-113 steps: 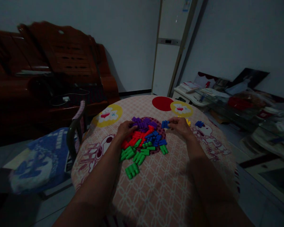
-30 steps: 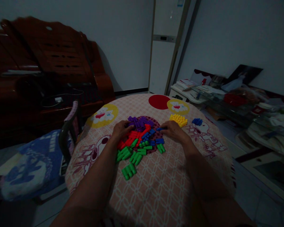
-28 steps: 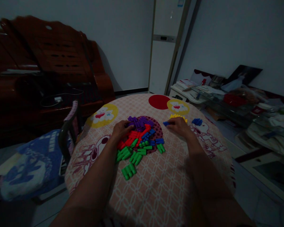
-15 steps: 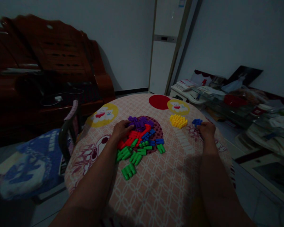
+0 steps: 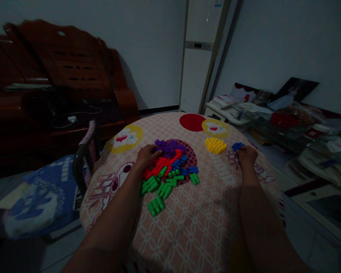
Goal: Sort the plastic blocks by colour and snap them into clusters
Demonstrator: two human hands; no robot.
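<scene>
We record the following.

Blue set: a small cluster of knobbed blue plastic blocks (image 5: pixel 238 146), on the far right of the round worktop (image 5: pixel 187 235) with its pink patterned cloth. Its long axis runs roughly left to right; the knobs' direction is too small to read.

Right hand (image 5: pixel 247 154): at the cluster's right end, thumb and fingers drawn nearly together, fingertips against it. We cannot tell whether a block is pinched; the fingers cover that end.

Left hand (image 5: pixel 147 155): half curled at the mixed pile's left edge, beside the purple plastic blocks (image 5: pixel 170 147). Its hold is hidden from us.

Yellow plastic blocks (image 5: pixel 215 145): grouped just left of the blue set, apart from it.

Mixed pile: purple at the back, red plastic blocks (image 5: pixel 162 165) mid-pile, green plastic blocks (image 5: pixel 156 206) nearest us, loose blue pieces (image 5: pixel 193 170) rightward. Dim light blurs individual edges.
</scene>
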